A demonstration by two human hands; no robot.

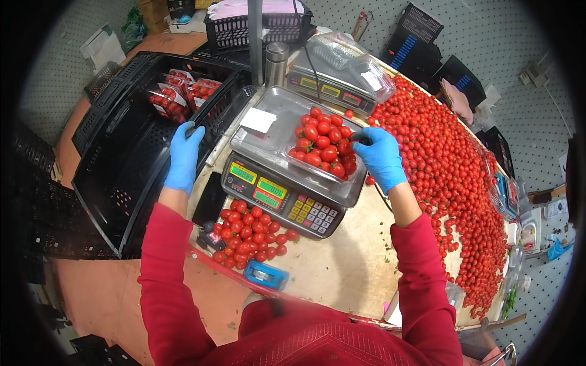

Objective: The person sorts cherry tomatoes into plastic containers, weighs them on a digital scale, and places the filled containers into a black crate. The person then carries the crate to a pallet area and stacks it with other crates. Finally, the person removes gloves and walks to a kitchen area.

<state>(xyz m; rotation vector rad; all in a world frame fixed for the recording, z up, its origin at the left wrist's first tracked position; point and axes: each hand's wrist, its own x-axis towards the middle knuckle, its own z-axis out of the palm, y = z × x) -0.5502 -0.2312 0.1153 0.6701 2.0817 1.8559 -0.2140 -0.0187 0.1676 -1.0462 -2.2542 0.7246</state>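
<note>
Three tomato packs point(170, 104) lie beyond the empty left hand point(184, 154); one tomato pile point(322, 144) adjoins the right hand point(379, 157), grip unclear.

head-worn fisheye — looks down at the hands point(184, 155) point(379, 160), close

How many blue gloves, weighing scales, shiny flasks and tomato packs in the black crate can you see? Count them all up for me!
Blue gloves: 2
Weighing scales: 2
Shiny flask: 1
Tomato packs: 3 showing
Total: 8
</note>
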